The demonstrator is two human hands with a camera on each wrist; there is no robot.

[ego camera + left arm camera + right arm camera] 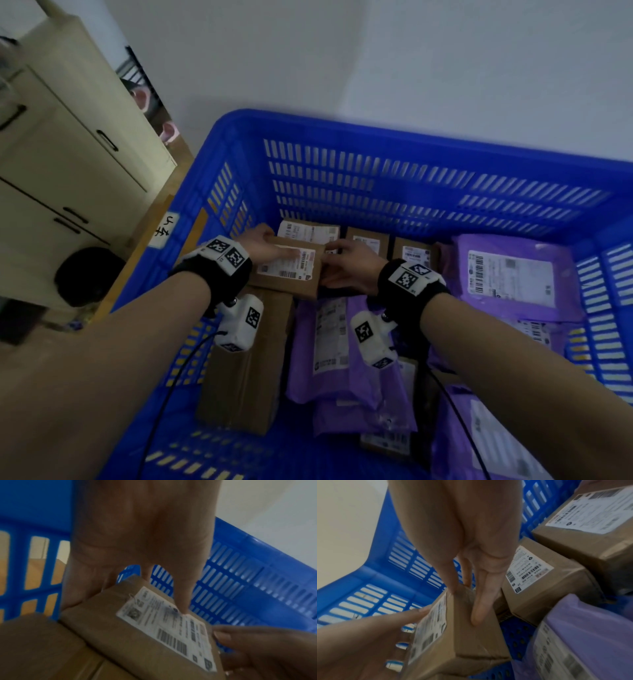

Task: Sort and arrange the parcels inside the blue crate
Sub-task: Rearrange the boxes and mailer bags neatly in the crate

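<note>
Small cardboard parcel [287, 270], far-left corner of blue crate [342, 137], atop a longer box [246, 363]. Left hand [262, 245] and right hand [349, 265] grip opposite ends. Likely light, rigid; hold by edges.

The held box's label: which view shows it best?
The left wrist view: the label faces the camera, though blurred, on the box held between the left hand and the right hand. The head view shows it small and partly under the left fingers; the right wrist view sees it edge-on.
</note>
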